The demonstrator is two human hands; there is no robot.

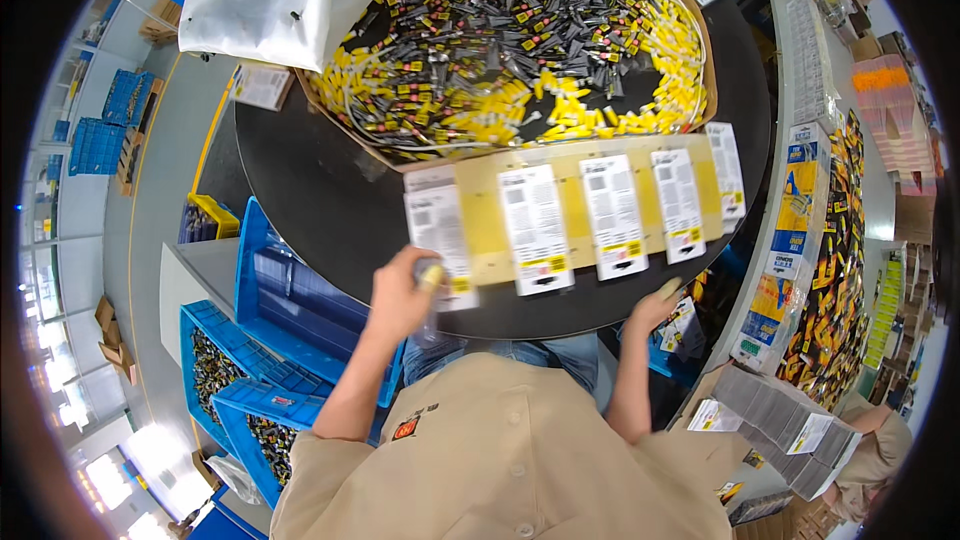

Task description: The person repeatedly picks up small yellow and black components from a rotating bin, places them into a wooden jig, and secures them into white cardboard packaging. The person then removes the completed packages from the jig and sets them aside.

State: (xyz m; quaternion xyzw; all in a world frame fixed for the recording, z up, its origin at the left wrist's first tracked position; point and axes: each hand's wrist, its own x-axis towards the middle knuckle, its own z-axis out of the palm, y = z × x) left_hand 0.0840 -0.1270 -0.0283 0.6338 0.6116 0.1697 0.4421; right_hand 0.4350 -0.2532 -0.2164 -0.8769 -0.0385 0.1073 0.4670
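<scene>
Cardboard tray (487,230) of backing cards lying left to right, left hand (400,295) fingers gripping end card (438,240), right hand (652,308) grip unclear

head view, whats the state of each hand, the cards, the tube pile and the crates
left hand: fingers on the leftmost card
right hand: at table edge, grip unclear
backing cards: five flat in a row on yellow board
tube pile: heaped loose in tray
blue crates: open, part filled

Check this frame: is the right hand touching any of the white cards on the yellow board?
No. The right hand sits at the table edge below the yellow board, clear of the white cards; only the left hand touches one.
</scene>
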